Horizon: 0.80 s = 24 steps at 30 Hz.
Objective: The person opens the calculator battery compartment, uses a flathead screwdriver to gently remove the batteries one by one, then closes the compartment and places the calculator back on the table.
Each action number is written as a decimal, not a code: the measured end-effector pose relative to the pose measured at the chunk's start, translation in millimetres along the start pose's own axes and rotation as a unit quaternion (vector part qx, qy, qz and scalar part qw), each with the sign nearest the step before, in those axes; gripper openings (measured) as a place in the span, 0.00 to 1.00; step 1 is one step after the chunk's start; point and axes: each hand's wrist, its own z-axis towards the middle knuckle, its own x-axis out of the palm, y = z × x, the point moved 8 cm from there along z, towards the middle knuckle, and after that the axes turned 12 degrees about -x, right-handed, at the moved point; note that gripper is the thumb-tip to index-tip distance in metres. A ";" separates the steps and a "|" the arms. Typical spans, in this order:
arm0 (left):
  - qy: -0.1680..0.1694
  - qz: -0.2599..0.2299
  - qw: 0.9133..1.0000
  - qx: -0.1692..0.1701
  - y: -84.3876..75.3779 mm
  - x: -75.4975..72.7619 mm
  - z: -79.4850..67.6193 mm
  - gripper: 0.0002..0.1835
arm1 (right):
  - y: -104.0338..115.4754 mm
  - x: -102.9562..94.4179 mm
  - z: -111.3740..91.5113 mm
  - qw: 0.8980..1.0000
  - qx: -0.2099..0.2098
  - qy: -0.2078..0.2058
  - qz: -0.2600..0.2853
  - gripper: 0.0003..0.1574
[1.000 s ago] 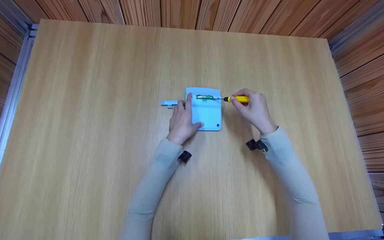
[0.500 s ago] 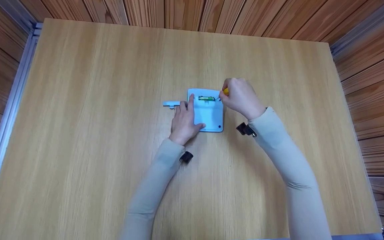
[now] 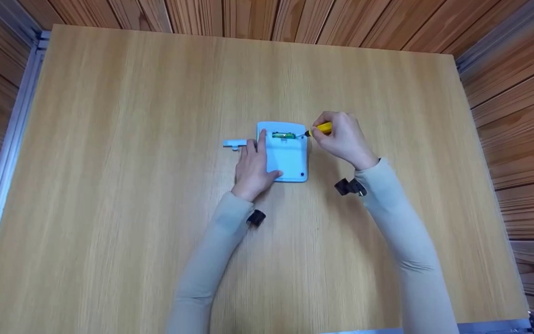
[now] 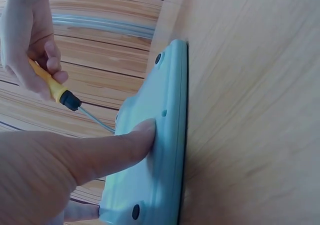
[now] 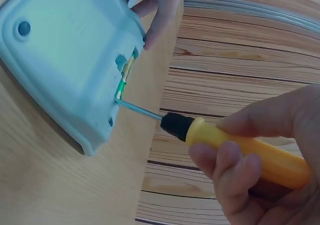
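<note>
A flat light-blue device, which looks like a calculator, lies back side up on the table. Its battery slot is uncovered, showing a green battery. My left hand rests along its left side, index finger and thumb spread and pressing on the back. My right hand grips a yellow screwdriver by the handle. The screwdriver's metal tip reaches the right end of the slot, right at the battery's end. The light-blue battery cover lies left of the device, beside my left fingers.
Everything sits on a wide wooden table with a metal rail along its left side. Wood-plank walls stand behind and at both sides. A small black wrist camera sits on the left wrist.
My right hand moved up and left, tilting the screwdriver over the slot's right end, then came back slightly right with its handle lower. The left hand and the device stay in place.
</note>
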 end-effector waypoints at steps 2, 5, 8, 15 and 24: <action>0.002 -0.004 1.000 0.003 -1.2 0.4 0.0 0.57 | -5.2 -1.9 -2.6 1.000 0.003 -0.012 0.017 0.10; 0.005 -0.004 1.000 0.005 -1.8 0.4 -0.2 0.57 | -18.1 -4.0 -7.8 0.998 0.018 -0.036 0.050 0.10; 0.003 0.003 1.000 0.002 -0.6 -1.3 -0.3 0.57 | -34.1 -1.3 -16.3 0.993 0.039 -0.065 0.094 0.11; -0.002 0.004 1.000 0.004 1.8 -5.1 0.2 0.57 | -64.9 14.9 -40.3 0.970 0.060 -0.142 0.190 0.18; 0.001 0.002 1.000 0.008 -0.1 -0.7 -1.3 0.57 | -80.1 21.0 -56.5 0.954 0.084 -0.174 0.229 0.18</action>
